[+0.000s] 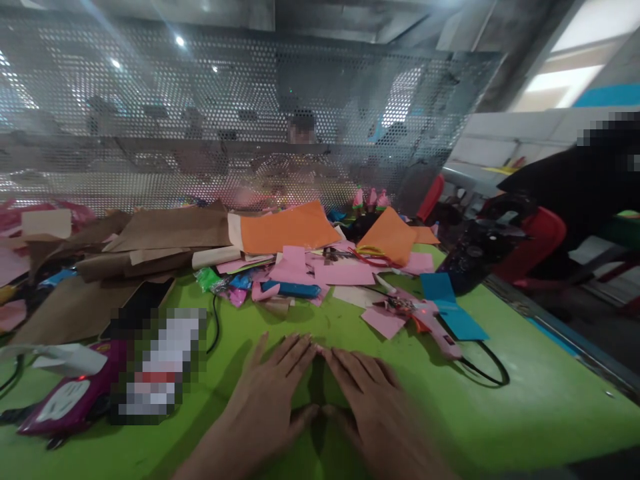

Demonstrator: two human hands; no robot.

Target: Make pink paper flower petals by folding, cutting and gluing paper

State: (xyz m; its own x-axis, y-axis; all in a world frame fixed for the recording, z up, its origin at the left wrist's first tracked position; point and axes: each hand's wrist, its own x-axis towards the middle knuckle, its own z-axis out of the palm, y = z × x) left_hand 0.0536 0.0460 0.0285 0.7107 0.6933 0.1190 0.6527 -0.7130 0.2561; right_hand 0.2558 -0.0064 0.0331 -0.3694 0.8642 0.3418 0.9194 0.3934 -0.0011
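Observation:
My left hand (267, 393) and my right hand (373, 400) lie palm down at the front middle of the green table (540, 413). Their fingers are stretched out, and the index fingertips meet, with the thumbs close together below. I see nothing held in either. A pink glue gun (434, 327) with a small red light rests to the right of my right hand, its black cord trailing off. Pink paper pieces (345, 272) lie beyond my fingertips, around a blue stick-like piece (293, 289).
At the left are a purple power strip (70, 400) with a plug in it and a blurred-out flat object (165, 363). Brown paper (167, 227), orange sheets (287, 227) and blue card (453, 310) lie farther back. A perforated metal screen (225, 120) stands behind; a person in dark clothing (595, 180) is at right.

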